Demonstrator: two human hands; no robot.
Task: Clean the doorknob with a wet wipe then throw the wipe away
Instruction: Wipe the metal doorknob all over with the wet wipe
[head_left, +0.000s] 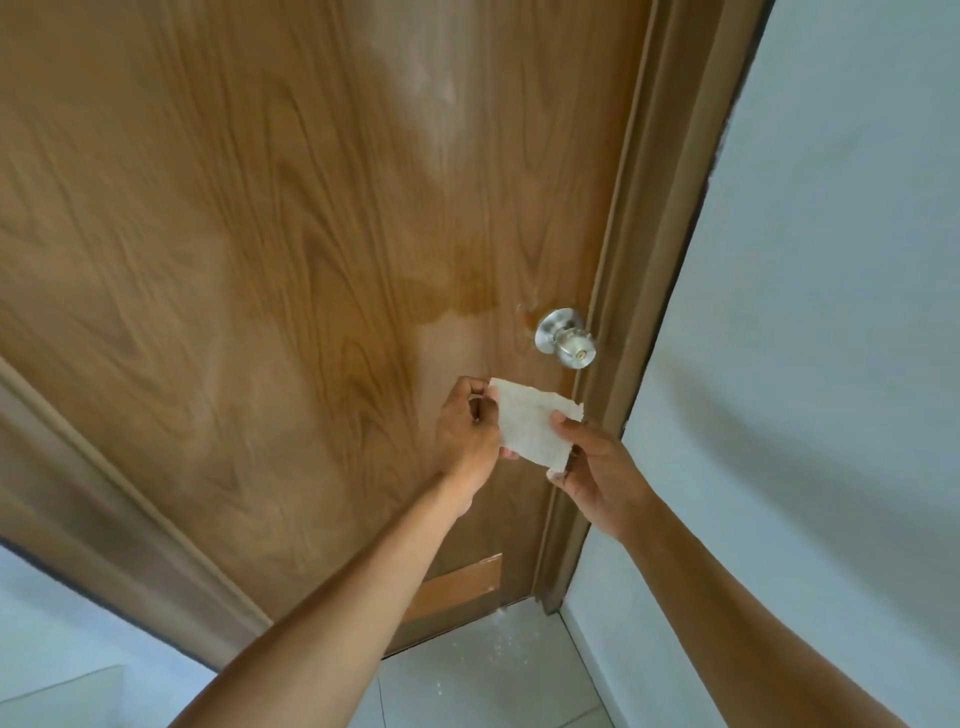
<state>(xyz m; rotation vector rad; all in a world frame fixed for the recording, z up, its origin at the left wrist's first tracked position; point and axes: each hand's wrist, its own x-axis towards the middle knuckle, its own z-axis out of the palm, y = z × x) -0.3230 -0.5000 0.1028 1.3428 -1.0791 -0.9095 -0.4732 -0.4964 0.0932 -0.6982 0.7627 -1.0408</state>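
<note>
A round silver doorknob (567, 338) sticks out of the brown wooden door (291, 249) near its right edge. Just below the knob I hold a white wet wipe (530, 422) spread flat between both hands. My left hand (467, 431) pinches its upper left corner and left edge. My right hand (597, 467) grips its lower right side with thumb on top. The wipe hangs a short way under the doorknob and does not touch it.
The door frame (623, 322) runs along the right of the door, with a pale wall (831, 312) beyond it. A taped brown patch (457, 587) sits low on the door. Pale floor tiles (493, 670) lie below.
</note>
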